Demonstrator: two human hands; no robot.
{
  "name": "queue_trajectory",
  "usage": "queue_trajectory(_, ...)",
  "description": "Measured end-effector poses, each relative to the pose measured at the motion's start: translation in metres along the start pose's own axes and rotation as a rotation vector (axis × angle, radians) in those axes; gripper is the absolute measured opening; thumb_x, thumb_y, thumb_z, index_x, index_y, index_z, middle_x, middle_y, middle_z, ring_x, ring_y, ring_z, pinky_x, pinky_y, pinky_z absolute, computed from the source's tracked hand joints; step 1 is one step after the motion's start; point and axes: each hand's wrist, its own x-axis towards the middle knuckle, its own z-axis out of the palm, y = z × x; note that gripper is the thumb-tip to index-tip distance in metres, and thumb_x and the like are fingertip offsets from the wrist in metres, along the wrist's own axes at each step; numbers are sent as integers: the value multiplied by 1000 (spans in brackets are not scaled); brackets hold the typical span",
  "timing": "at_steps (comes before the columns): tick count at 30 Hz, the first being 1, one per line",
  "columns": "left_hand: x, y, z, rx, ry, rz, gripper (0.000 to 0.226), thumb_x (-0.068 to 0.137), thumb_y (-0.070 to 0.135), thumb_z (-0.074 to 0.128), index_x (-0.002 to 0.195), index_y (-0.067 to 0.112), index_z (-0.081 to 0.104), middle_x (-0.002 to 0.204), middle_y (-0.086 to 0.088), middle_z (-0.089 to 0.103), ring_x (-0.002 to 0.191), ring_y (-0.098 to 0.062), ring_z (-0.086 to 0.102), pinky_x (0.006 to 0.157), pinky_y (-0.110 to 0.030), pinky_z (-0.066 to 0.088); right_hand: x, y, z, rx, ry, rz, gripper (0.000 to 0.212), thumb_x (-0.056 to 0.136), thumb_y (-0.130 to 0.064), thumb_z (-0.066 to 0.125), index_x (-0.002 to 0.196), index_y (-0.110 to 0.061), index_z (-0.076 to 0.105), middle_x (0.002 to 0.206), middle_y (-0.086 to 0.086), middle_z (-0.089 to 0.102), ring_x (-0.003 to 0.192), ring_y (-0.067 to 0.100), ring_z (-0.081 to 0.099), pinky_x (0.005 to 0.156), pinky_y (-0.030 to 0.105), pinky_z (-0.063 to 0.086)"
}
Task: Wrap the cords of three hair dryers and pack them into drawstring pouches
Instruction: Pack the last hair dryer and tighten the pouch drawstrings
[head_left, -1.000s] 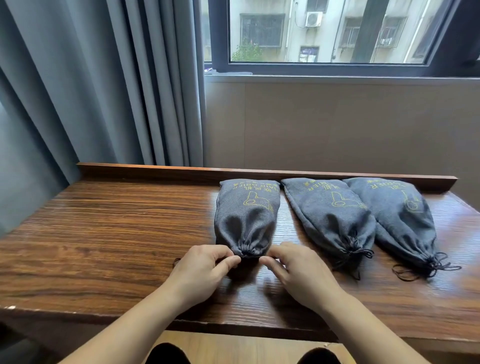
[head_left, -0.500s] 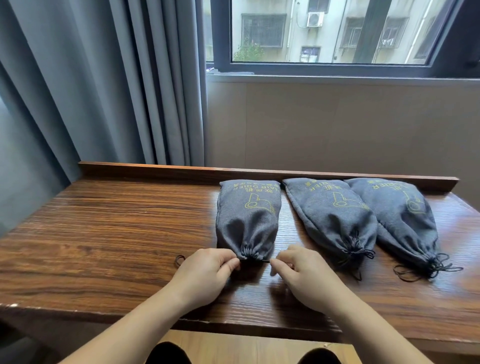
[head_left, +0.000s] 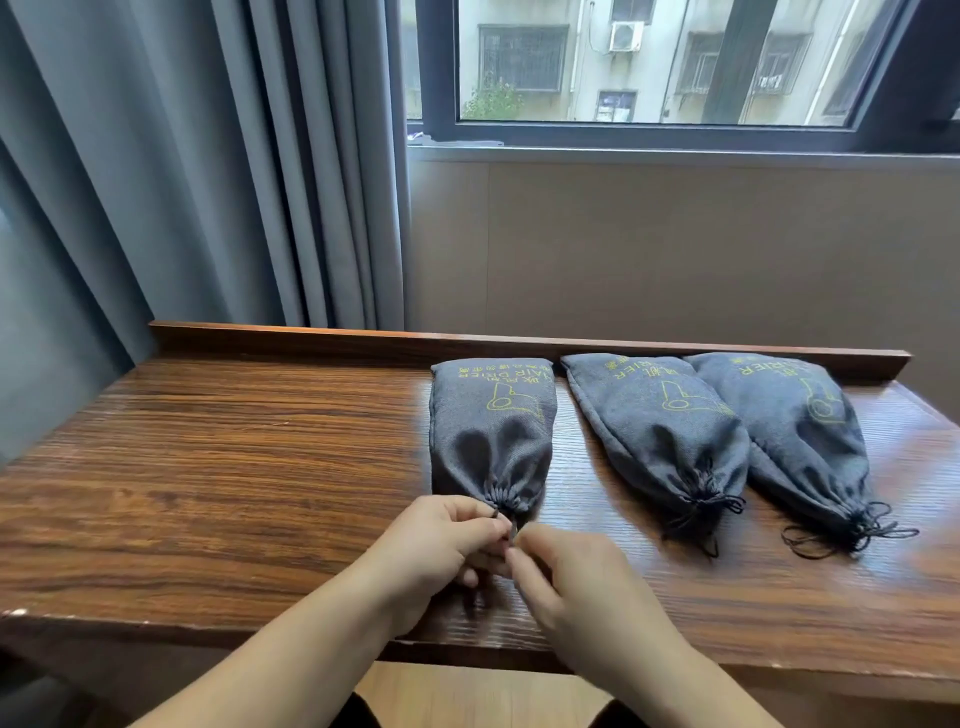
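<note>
In the head view, three grey fabric drawstring pouches printed with a yellow hair-dryer outline lie in a row along the far edge of the brown wood-grain bench (head_left: 208, 467), all bulging as though filled, so the dryers themselves are hidden. The pouch at 3 o'clock (head_left: 795, 441) and the middle pouch (head_left: 660, 441) have gathered mouths with black cords knotted and trailing toward the viewer. The pouch at 12 o'clock from the hands (head_left: 493, 431) is cinched too, and its cords run into the fingers. The left hand (head_left: 436, 545) and right hand (head_left: 582, 587) meet just below that mouth, each grip curled and pinching the thin black drawstring (head_left: 501, 512), though blur hides how the cord lies. This looks like the closing step: tying off the last pouch. The next move likely calls for crossing the two cord ends and drawing them snug without reopening the gathered neck.
</note>
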Motion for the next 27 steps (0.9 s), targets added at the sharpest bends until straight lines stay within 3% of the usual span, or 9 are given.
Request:
queue_trajectory(3,-1,-1,5,-194,15,-71,12,96,7,58,87,7,66,74,-10,68,57,-13,60,54,-21,46,-8,0,11,-288,16,-241,23,95,-43,46,80,-27,52,81,-7,61,74,16,59,62,32,43)
queue_trajectory(5,-3,0,5,-264,17,-82,12,96,6,57,88,7,65,69,-8,67,56,-13,61,56,-22,49,-8,6,16,-324,-9,-343,30,95,-46,50,73,-27,57,79,-10,57,73,15,54,63,29,45)
queue_trajectory(7,-4,2,5,-355,36,-87,11,96,4,56,88,6,63,65,-7,62,56,-14,61,56,-23,52,-7,10,16,-297,-1,-315,41,96,-55,46,71,-27,61,76,-11,54,75,13,50,67,27,43)
queue_trajectory(11,-5,3,4,-398,36,-118,13,98,3,53,89,5,61,61,-5,52,44,-12,51,42,-21,44,1,12,10,149,157,25,20,90,-45,56,79,-32,45,82,-15,57,73,4,50,69,16,38)
queue_trajectory(14,-4,1,3,-358,5,-103,15,98,5,52,85,9,60,60,-2,49,41,-7,31,40,-14,23,11,9,13,570,-7,172,32,81,-24,65,101,-33,42,96,-6,70,74,7,61,76,22,49)
queue_trajectory(18,-3,1,1,-267,2,-59,11,97,7,54,88,10,60,59,0,50,40,-5,26,41,-14,15,15,2,24,683,-63,158,44,83,-20,65,115,-34,38,81,-5,70,70,16,59,73,29,48)
queue_trajectory(22,-4,-2,-3,-191,56,-24,10,97,9,56,90,10,63,60,1,51,41,-6,25,41,-14,14,18,4,24,810,-13,263,37,76,-21,61,103,-42,46,68,-4,57,61,12,53,60,33,44)
queue_trajectory(25,-3,-3,-5,-194,83,-21,11,97,12,58,89,11,65,61,1,51,41,-6,23,41,-13,13,18,10,13,579,22,220,23,87,-16,63,96,-36,56,64,-17,56,54,2,45,60,21,36)
queue_trajectory(27,-2,-4,-5,-206,105,-14,10,96,12,60,88,11,66,62,1,51,41,-6,23,42,-13,12,16,10,4,355,-1,137,8,90,-23,68,87,-29,65,64,-29,58,60,-1,52,59,14,35)
